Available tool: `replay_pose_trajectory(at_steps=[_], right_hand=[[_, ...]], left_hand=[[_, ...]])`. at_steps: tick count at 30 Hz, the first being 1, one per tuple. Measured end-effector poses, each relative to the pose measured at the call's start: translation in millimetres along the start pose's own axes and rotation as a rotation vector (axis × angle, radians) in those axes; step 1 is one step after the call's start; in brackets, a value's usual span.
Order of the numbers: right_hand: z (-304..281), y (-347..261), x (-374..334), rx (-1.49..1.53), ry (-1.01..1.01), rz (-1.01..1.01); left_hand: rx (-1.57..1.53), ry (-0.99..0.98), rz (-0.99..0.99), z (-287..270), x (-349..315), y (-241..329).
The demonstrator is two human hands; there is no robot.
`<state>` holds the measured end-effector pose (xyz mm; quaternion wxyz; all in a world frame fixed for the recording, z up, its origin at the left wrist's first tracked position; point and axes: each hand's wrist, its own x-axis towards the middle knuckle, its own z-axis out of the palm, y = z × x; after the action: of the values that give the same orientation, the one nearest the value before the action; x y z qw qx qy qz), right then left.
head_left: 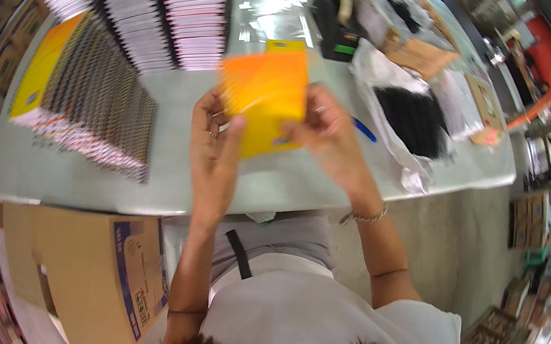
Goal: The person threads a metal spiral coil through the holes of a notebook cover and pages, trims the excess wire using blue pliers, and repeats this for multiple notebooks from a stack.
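Between my two hands a spiral notebook (265, 93) with an orange and yellow cover is held up over the table, slightly blurred. My left hand (215, 142) grips its left, coil-bound edge, thumb on the front. At its right edge, my right hand (329, 132) holds it with the thumb at the lower corner. A small yellow piece (286, 47) shows behind the notebook's top; whether it is a separate notebook I cannot tell. To the left lies a long row of similar spiral notebooks (99, 98), coils showing, the end one with a yellow cover.
Tall notebook stacks (190, 5) stand at the back left, beside clear plastic sleeves (270, 9). A black tape dispenser (336, 26), a blue pen (364, 129) and a white bag of black coils (409, 120) are to the right. A cardboard box (79, 264) sits below the table's front edge.
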<state>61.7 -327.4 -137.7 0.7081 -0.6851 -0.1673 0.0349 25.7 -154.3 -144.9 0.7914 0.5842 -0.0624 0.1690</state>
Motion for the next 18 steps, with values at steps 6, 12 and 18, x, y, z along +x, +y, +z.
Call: replay_pose_trajectory(at_steps=[6, 12, 18], right_hand=[[-146.4, -20.6, -14.4, -0.565, 0.310, -0.170], [-394.6, 60.8, -74.0, -1.335, 0.645, 0.220], [-365.8, 86.4, -60.9, -1.328, 0.658, 0.108]], left_hand=[[0.574, -0.205, 0.043, -25.9, -3.0, 31.4], [1.304, -0.393, 0.262, -25.3, -11.4, 30.9], [1.410, -0.385, 0.209, -19.7, -35.1, -0.8]])
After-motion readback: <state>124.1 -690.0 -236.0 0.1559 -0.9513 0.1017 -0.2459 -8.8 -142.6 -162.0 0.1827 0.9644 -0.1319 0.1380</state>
